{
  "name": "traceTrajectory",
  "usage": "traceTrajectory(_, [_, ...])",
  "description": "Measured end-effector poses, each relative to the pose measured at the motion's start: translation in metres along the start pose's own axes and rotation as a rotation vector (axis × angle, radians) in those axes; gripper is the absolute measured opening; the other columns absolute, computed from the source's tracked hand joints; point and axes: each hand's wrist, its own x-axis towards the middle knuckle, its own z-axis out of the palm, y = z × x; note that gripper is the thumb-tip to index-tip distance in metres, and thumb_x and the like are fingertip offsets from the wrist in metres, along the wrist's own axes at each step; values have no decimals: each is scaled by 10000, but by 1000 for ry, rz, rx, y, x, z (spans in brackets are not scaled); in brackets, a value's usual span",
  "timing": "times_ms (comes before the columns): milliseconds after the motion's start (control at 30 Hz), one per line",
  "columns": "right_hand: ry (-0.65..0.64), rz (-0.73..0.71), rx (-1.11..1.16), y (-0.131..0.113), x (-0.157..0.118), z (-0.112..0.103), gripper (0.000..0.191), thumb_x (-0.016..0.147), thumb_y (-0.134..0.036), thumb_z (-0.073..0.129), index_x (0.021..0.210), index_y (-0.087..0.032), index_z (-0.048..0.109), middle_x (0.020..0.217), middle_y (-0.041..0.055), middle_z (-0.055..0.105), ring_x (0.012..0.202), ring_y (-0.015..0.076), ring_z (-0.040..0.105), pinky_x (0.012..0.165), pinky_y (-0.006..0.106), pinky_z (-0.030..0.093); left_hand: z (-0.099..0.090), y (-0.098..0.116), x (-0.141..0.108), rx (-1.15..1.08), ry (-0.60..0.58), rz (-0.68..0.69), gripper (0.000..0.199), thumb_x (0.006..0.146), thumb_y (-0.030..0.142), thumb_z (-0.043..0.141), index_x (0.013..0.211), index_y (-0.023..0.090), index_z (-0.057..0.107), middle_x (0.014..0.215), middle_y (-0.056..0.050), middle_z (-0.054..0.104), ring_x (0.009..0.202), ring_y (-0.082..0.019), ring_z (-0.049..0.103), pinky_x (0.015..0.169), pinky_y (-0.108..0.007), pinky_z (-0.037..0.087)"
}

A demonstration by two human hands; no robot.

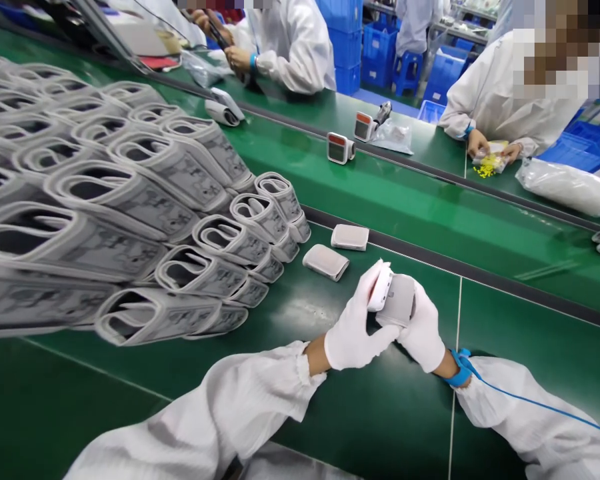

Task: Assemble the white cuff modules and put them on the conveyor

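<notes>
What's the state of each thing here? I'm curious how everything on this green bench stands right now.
left hand: gloved, gripping the white-and-grey unit
right hand: gloved, gripping the same unit
blue wrist strap: fastened on the right wrist
blood-pressure cuffs: rolled into loops, stacked in overlapping rows
grey pad: lying flat on the bench
white monitor: standing on the bench, screen dark
</notes>
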Motion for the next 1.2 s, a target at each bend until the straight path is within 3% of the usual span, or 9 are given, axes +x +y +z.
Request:
traceTrajectory(200, [-8,-30,28,1,0,0,722,693,-344,874,1350,-218,603,1331,113,672,1181,321,684,1058,480,557,6,-2,-6,-46,47,-59,971,892,228,692,1663,302,107,1736,-132,216,1584,-361,260,1282,-556,288])
traceTrajectory(400, [-4,-56,79,3,-2,-1,729,704,-333,876,1366,-231,588,1353,115,653,1199,320,673,1074,479,548,8,-4,-12,-100,68,-89,955,921,213,676,1662,336,86,1743,-110,220,1592,-325,250,1295,-539,259])
traceTrajectory(600, [8,-87,166,10,-6,4,838,680,-379,920,1417,-265,539,1414,112,616,1270,326,639,1105,464,527,11,-3,-10,-175,130,-137,952,909,259,716,1647,327,118,1712,-140,283,1565,-328,317,1269,-540,311])
traceTrajectory(833, [-47,-6,235,12,-10,6,1069,718,-486,901,1580,-263,310,1414,140,600,1201,309,674,1035,439,571,11,-2,-6,-210,135,-132,913,925,304,705,1637,334,134,1679,-135,343,1533,-317,384,1246,-522,358])
traceTrajectory(967, [-68,-38,118,8,-8,2,1036,783,-457,848,1617,-254,268,1465,145,567,1288,318,628,1101,452,529,9,-4,-7,-115,109,-107,831,959,293,634,1642,326,161,1697,-129,308,1557,-326,332,1270,-548,307])
traceTrajectory(1200, [-51,-63,-21,6,-4,-2,899,785,-488,783,1554,-203,415,1500,156,556,1347,346,594,1130,471,509,6,0,-2,66,111,19,805,909,232,600,1626,258,236,1649,-161,364,1519,-349,378,1251,-558,328])
